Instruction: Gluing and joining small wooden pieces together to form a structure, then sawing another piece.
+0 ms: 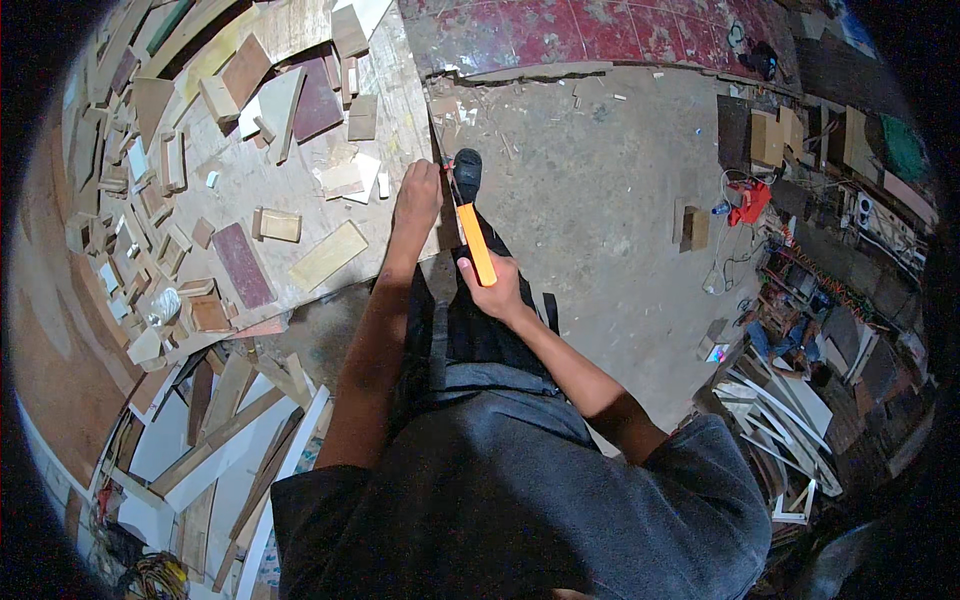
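My right hand (495, 288) is wrapped around the long orange handle of a hand saw (476, 240). Its thin dark blade is seen nearly edge-on and runs away from me along the right edge of the wooden worktable (270, 180). Beside the blade, on the table's edge, rests my left hand (418, 190) with its fingers curled down. Whatever those fingers grip is hidden under them. Left of that hand lie a pale wood board (328, 255) and a small white block (383, 185).
Wood offcuts, including a dark red board (243, 265), cover the table's left and far parts. Long scrap strips (220, 430) are heaped at the lower left. My shoe (467, 175) stands beside the table. Cables, a red object (748, 203) and another person (785, 345) are at right.
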Demonstrator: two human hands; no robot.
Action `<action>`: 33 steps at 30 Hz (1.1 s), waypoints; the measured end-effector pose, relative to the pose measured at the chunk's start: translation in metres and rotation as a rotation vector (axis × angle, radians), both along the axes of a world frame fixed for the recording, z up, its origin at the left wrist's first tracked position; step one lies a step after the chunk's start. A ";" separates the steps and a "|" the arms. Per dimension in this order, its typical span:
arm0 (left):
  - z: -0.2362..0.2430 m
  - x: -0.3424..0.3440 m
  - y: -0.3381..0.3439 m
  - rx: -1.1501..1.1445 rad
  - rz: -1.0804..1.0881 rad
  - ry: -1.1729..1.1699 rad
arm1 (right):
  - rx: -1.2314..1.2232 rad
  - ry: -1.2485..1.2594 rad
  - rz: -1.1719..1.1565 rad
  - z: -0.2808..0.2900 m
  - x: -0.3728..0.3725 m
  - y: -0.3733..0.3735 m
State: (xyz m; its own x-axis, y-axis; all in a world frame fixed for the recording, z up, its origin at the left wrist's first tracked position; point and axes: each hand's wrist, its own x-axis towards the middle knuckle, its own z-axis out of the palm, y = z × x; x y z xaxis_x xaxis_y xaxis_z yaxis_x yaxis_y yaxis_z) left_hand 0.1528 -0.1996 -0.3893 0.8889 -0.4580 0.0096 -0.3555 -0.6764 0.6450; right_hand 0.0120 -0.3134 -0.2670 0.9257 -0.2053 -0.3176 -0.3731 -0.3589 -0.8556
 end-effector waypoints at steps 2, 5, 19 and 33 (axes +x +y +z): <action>0.000 0.002 -0.001 0.002 -0.016 -0.008 | -0.004 -0.032 0.006 -0.003 0.001 0.000; 0.002 0.003 -0.002 0.009 -0.035 -0.011 | 0.011 -0.072 -0.017 -0.004 0.003 0.003; -0.001 0.007 -0.001 0.041 -0.087 -0.003 | 0.057 0.004 -0.048 0.010 0.007 0.005; -0.008 -0.005 0.002 -0.097 -0.117 -0.014 | 0.080 0.123 -0.202 -0.018 0.048 0.002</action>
State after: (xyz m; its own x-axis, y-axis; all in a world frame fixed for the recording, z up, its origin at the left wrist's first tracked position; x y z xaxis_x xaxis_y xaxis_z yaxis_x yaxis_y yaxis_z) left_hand 0.1479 -0.1976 -0.3969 0.8289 -0.5549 0.0711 -0.4380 -0.5647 0.6995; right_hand 0.0597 -0.3116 -0.2854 0.8218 -0.3514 -0.4485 -0.5337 -0.1994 -0.8218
